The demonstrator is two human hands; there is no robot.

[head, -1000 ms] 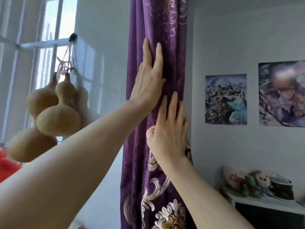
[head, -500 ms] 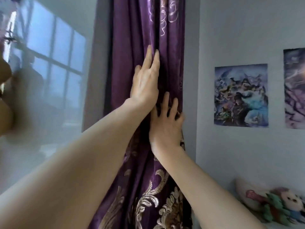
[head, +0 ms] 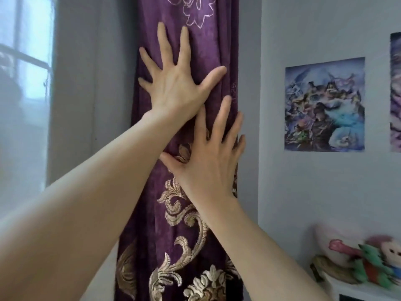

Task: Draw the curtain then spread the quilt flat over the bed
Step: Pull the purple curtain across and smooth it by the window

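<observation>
Fingers of both hands: spread wide, flat on cloth | left hand above right hand | bunched purple velvet curtain with gold stitched leaves: between window and wall | probably pressing to slide it

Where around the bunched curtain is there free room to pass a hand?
Free: bare wall between curtain and window, and between curtain and poster. Crowded: left hand and right hand spread on the folds; plush toys fill the shelf.
</observation>
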